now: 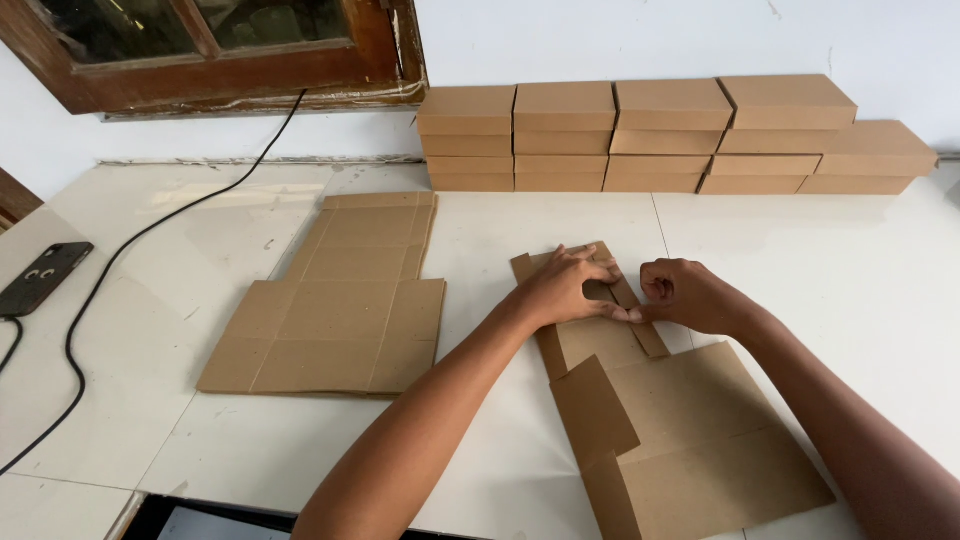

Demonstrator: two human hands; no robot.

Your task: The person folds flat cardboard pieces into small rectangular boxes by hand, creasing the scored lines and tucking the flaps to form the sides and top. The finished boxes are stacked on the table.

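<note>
A flat brown cardboard box blank (690, 430) lies on the white table (820, 260) in front of me, its far end partly folded. My left hand (568, 285) presses flat on the folded far flap, fingers spread. My right hand (685, 293) is curled beside it, pinching the edge of the same flap where the two hands meet. A stack of unfolded cardboard blanks (340, 295) lies to the left of my left arm, apart from both hands.
Several finished brown boxes (665, 135) are stacked in rows against the back wall. A dark phone (42, 275) lies at the far left with a black cable (110, 265) running across the table toward a wooden window frame (230, 70).
</note>
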